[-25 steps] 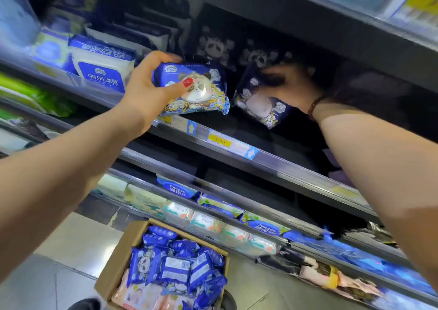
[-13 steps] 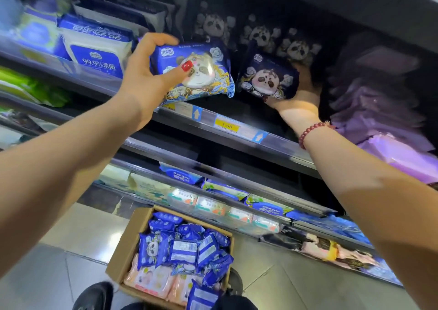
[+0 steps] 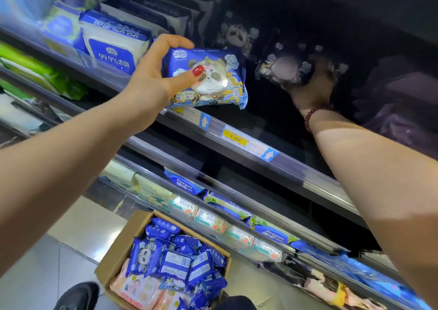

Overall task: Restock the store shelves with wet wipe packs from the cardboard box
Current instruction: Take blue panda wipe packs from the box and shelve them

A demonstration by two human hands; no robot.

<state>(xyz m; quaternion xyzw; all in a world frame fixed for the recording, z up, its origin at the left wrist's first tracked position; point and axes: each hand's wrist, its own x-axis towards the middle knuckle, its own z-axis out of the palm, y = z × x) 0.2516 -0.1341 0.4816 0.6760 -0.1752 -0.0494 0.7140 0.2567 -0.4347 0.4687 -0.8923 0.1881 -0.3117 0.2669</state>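
Wet wipe pack, blue, panda print: gripped by the left hand, thumb across its face, just above the shelf edge. Second pack, blurred: held deeper on that shelf by the right hand. Cardboard box: set on the floor below.

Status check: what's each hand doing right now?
Left hand grips panda pack at shelf edge. Right hand holds second pack deeper inside. No obstruction seen.

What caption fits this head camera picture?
Left hand holds a bright pack, right hand a shadowed pack, at the shelf above the box.
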